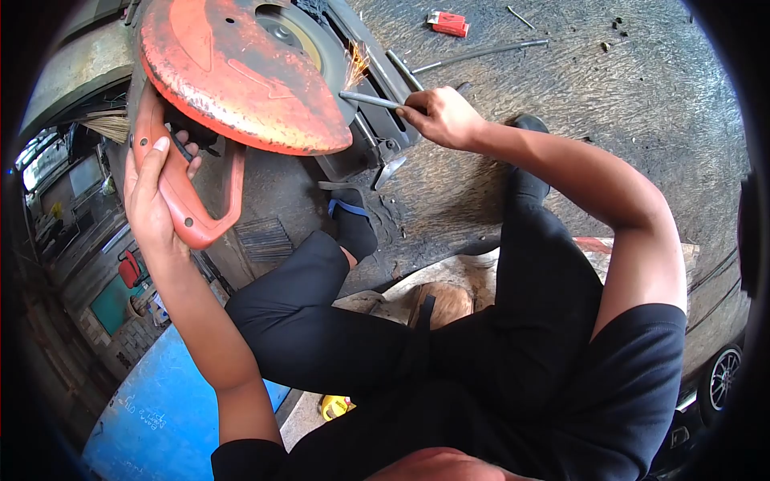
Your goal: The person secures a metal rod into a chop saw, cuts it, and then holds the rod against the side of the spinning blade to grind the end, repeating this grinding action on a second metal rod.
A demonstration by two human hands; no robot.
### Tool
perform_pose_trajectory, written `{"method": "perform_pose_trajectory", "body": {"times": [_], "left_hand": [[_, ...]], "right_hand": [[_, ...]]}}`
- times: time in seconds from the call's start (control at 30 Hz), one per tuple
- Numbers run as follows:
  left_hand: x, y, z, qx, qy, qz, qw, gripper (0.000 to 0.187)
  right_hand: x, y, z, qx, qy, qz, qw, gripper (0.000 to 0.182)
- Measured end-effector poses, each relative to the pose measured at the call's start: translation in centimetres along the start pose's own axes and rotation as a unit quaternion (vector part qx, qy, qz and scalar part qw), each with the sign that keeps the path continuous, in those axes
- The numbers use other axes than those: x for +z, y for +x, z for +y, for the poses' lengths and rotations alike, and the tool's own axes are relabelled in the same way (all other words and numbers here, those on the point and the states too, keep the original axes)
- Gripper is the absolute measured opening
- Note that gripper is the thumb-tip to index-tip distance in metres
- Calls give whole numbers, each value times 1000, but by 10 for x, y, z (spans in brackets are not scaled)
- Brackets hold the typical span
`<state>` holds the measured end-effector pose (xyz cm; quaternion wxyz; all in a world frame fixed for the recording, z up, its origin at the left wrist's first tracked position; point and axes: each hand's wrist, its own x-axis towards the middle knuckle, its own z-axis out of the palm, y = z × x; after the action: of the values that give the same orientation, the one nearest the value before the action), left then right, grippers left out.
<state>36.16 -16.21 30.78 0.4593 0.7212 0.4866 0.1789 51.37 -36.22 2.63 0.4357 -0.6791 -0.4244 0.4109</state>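
Note:
An orange cut-off saw (241, 80) with a scuffed blade guard fills the upper left of the view. My left hand (152, 188) is wrapped round its orange handle (196, 220), with the fingertips showing inside the loop. My right hand (443, 116) grips a short metal rod (369, 99) and holds its far end against the grey abrasive disc (333, 64). Orange sparks (356, 66) fly up from where rod and disc meet. The saw's metal base (377, 132) lies below and right of the guard.
On the worn floor beyond lie a longer metal rod (489, 53), a red box (447, 23) and a thin rod (521, 18). My feet, one in a blue-strapped sandal (348, 210), are close to the saw base. A blue panel (160, 409) stands at lower left.

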Motion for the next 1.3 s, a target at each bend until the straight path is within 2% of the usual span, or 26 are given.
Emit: {"method": "perform_pose_trajectory", "body": {"times": [0.07,0.13,0.67,0.73,0.87,1.0,1.03,1.07,1.27,1.3], "left_hand": [[0,0,0,-1,-1,4,1000,44],[-3,1,-1,-8,21,-11,1000,58],[-8,4,-3,-23,28,-15,999,61],[-5,2,-1,-16,32,-22,999,60],[-1,1,0,-11,39,-2,999,60],[1,0,2,-6,43,-12,999,60],[0,1,1,-4,44,-16,999,60],[-2,2,-1,-5,45,-15,999,60],[-9,5,-4,-9,66,-17,998,55],[-8,4,-2,-9,60,-9,998,48]], "right_hand": [[-2,0,-1,1,-7,1,1000,32],[-2,0,-1,-21,-13,20,999,30],[-4,0,4,-46,-98,64,992,26],[-9,5,8,-109,-158,74,979,24],[-46,42,20,-54,-244,22,968,26],[-85,67,28,-142,-231,55,961,29],[-109,66,0,-61,-221,-58,972,25],[-106,71,16,-154,-179,14,972,28],[-117,75,-5,-140,-207,-42,967,32],[-117,77,-7,-153,-218,-45,963,33]]}}
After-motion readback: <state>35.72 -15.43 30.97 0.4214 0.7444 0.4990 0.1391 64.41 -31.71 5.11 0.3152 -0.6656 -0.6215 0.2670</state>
